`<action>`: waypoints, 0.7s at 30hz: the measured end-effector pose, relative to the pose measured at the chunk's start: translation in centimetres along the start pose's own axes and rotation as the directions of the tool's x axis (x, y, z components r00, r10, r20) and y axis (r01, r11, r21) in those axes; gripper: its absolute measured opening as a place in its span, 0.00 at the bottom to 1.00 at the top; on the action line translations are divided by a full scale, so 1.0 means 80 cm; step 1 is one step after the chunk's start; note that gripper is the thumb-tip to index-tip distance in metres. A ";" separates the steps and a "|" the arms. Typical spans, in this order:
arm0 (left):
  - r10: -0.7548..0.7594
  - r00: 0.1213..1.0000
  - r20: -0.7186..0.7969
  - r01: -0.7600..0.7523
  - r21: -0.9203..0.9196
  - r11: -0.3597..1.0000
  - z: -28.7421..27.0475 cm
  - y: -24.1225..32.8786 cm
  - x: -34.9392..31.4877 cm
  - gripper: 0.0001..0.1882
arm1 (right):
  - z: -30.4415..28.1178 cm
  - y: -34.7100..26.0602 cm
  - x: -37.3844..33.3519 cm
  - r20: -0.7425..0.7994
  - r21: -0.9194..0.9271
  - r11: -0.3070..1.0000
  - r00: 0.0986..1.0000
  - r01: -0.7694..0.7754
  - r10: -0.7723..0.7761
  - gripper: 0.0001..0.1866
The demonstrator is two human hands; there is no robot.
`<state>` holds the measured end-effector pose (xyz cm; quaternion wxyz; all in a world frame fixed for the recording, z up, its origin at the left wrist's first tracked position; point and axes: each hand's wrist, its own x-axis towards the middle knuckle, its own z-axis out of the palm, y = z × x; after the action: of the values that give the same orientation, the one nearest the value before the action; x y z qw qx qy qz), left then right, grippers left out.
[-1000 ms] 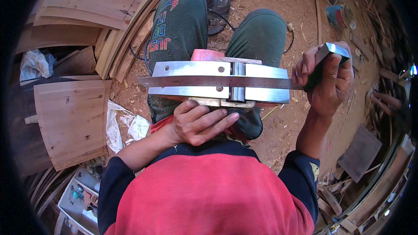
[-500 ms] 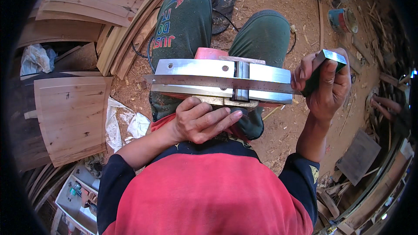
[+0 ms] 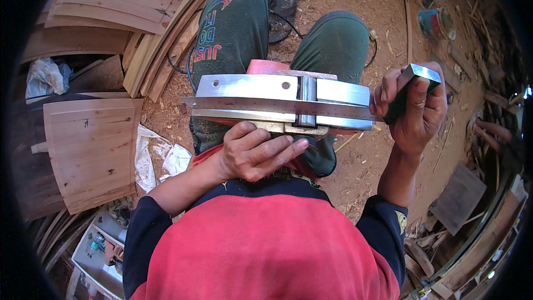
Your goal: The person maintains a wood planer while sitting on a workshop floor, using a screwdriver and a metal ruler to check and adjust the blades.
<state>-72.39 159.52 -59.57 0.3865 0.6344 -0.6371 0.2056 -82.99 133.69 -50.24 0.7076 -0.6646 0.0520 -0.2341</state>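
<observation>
An electric hand planer lies upside down across my lap, its shiny metal sole facing up. Between the two sole plates sits the dark cutter drum. The long steel blade of a try square spans the sole lengthwise, over the drum. My right hand is closed around the square's thick green and metal stock at the right end. Along the planer's near side, my left hand holds it with curled fingers; the thumb is mostly hidden.
Sawdust and shavings cover the floor. Wooden panels lean at left, with a white bin below. A bucket lies far right. A cable runs beyond my knees. At the right edge, another person's limb shows.
The planer and the square have shifted very slightly to the left. Both hands keep their grip.
</observation>
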 end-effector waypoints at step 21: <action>0.009 1.000 -0.012 -0.009 -0.006 1.000 0.004 -0.002 -0.001 0.21 | 0.002 0.005 -0.006 -0.056 0.054 0.998 0.998 -0.012 0.015 0.14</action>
<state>-72.31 159.34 -59.84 0.3911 0.6293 -0.6382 0.2090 -83.26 134.08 -50.69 0.7249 -0.6382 0.0701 -0.2495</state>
